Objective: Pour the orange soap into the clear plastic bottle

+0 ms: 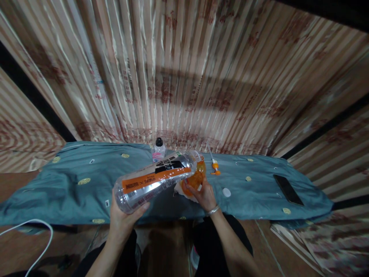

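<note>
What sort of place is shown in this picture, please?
Probably a home or dormitory sleeping area, though I cannot be sure. A pleated, patterned curtain hangs behind, dark poles suggest a frame, and a teal patterned cloth, like bedding, covers the low surface.

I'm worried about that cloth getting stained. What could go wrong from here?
The left hand holds the tilted clear bottle near its base, so its mouth might swing away from the orange bottle and any liquid could drip onto the cloth.
If the right hand loosens, the orange bottle could tip over.
The orange pump lies loose on the cloth, so a spill might reach it.
</note>
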{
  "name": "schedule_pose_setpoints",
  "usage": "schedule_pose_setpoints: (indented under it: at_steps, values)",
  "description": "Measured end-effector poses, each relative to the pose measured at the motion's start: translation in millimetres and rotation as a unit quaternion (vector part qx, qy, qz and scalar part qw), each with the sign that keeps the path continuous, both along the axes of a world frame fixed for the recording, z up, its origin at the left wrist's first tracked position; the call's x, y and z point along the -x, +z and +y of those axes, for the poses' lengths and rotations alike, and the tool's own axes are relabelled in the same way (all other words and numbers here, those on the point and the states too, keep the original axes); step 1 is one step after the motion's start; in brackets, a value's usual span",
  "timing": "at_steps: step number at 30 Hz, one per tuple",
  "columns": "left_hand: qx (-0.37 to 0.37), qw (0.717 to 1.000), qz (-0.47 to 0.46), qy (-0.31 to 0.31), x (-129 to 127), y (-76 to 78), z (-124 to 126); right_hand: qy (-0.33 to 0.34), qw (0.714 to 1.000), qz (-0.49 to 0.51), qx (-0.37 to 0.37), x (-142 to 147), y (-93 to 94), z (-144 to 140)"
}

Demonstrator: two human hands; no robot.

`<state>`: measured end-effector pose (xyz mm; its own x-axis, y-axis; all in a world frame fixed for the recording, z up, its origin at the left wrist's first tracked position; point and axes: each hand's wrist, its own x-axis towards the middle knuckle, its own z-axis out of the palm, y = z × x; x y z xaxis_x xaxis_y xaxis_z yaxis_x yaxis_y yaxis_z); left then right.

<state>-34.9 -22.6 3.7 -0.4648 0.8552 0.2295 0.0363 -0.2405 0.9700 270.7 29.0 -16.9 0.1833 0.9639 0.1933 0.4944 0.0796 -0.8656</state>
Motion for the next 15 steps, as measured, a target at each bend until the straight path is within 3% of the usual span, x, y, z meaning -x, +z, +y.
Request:
schedule_pose_setpoints:
  at_steps: [15]
  values:
    - [-0.007, 0.999, 0.035, -0.001, 4.2, -10.1, 4.2, -0.004, 1.0, -0.011, -0.023, 1.2, 2.9, -1.2]
